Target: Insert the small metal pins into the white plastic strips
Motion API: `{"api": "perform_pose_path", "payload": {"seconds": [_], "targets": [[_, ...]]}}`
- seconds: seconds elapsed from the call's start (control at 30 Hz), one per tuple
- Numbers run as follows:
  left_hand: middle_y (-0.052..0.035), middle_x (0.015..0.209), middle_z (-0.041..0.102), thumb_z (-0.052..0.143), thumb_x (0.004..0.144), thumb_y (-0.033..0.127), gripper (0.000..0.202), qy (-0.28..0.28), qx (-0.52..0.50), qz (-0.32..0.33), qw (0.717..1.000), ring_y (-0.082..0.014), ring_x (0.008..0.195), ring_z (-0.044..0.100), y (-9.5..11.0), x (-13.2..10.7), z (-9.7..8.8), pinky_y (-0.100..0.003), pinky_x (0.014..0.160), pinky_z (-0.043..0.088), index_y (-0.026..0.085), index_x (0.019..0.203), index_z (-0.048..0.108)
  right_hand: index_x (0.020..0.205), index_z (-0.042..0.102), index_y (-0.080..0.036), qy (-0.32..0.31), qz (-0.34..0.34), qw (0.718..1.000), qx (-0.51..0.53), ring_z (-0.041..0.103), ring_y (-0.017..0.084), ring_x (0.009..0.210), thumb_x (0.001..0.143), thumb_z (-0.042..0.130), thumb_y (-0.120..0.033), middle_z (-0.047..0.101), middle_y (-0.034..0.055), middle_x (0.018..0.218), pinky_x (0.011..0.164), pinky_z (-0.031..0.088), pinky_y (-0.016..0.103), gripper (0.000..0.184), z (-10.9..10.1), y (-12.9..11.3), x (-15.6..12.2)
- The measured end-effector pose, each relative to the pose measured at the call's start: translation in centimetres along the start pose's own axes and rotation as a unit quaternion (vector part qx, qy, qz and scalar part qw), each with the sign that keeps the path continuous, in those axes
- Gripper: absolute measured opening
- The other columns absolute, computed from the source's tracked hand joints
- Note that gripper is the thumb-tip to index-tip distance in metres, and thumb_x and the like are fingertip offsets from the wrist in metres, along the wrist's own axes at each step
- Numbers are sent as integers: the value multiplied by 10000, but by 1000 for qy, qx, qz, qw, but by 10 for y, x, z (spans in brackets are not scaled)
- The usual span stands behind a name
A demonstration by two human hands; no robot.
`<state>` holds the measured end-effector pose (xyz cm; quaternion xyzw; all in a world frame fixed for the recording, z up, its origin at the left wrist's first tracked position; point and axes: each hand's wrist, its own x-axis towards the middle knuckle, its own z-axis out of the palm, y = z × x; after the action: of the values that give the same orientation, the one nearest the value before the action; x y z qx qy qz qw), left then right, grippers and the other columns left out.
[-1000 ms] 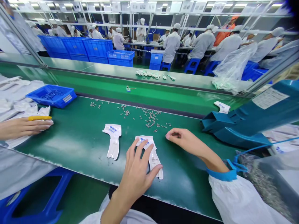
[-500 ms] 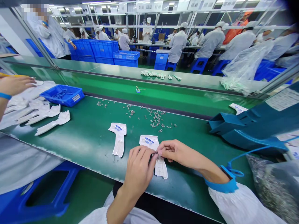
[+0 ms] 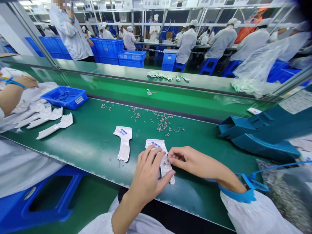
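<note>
On the green bench [image 3: 85, 143] in front of you, one white T-shaped pack [image 3: 154, 145] with blue print lies under your hands, and a second pack [image 3: 124, 146] lies flat just beside it, on your left. Many small metal parts [image 3: 161, 123] lie scattered farther along the bench, so it seems that much of this loose stock is not used yet. How much work is finished on the packs, I cannot tell, because your hands cover the first one and the second shows too little detail. Your left hand [image 3: 148, 172] is spread with open fingers and presses on the pack's upper part. Your right hand [image 3: 187, 159] reaches in from the right, and its fingertips [image 3: 170, 159] are pinched together at the pack's narrow stem; I cannot see whether a small part is between them. Farther left, white pieces [image 3: 55, 122] lie near a blue tray [image 3: 73, 105].
</note>
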<state>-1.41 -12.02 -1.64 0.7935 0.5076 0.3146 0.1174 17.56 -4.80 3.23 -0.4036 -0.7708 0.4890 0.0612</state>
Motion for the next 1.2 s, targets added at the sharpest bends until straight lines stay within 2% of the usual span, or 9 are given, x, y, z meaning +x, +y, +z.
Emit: {"api": "perform_pose_path", "payload": {"seconds": [0.07,0.13,0.43,0.67,0.77,0.9,0.97,1.13,1.2], "targets": [[-147,1378,527,656,874,474,590,-41,23,-4,999,-342,1401,342,0,0,1,-515,1087,355,167,1339,462,800,582,-200,-9,-8,999,-43,460,120,591,944,497,-332,574,-26,674,558,342,233,213,-2,-1,-2],[-151,1401,514,642,867,529,652,-68,33,-11,997,-345,1411,333,-1,0,3,-531,1099,344,169,1372,439,767,565,-198,-5,-12,997,-77,453,119,576,939,489,-303,568,-23,658,548,327,239,215,-1,-2,-1],[-135,1417,514,609,890,524,625,-90,40,-16,995,-340,1389,369,-2,0,4,-536,1106,342,174,1376,434,807,551,-212,12,-4,995,-103,520,139,636,929,510,-272,606,-10,714,580,352,250,142,2,-2,1],[-150,1403,521,639,872,515,650,-88,30,-20,995,-348,1385,381,-3,1,6,-560,1107,365,165,1378,430,900,488,-229,17,23,999,-23,588,156,662,935,531,-312,640,-21,714,591,409,259,100,5,5,2],[-154,1419,503,629,888,494,627,-84,16,-24,996,-337,1405,360,-5,0,6,-539,1096,411,169,1382,423,940,456,-225,8,60,994,88,636,165,683,921,562,-391,667,-8,745,629,487,279,198,4,5,3],[-165,1474,437,573,940,426,556,-59,8,-29,998,-335,1443,300,-9,-3,6,-533,1072,448,188,1407,389,1010,488,-209,22,107,957,269,672,178,792,847,651,-497,646,-9,781,745,570,324,369,9,7,8],[-173,1486,418,552,957,399,544,-51,7,-25,998,-334,1457,271,-10,-4,7,-531,1076,446,185,1422,367,1015,545,-196,28,101,953,283,665,165,733,815,685,-517,627,-15,779,725,576,318,403,15,9,12],[-155,1499,411,572,946,389,559,-40,11,-19,999,-322,1456,282,-10,-5,7,-496,1075,462,200,1430,366,881,665,-163,47,56,974,215,636,166,660,829,675,-512,661,16,733,663,533,288,353,29,14,18],[-152,1523,374,588,935,363,563,-21,15,-15,1000,-333,1459,267,-8,-5,4,-498,1062,470,210,1433,373,864,674,-158,54,53,967,242,623,159,649,799,713,-494,646,3,686,652,524,277,345,29,15,18]]}}
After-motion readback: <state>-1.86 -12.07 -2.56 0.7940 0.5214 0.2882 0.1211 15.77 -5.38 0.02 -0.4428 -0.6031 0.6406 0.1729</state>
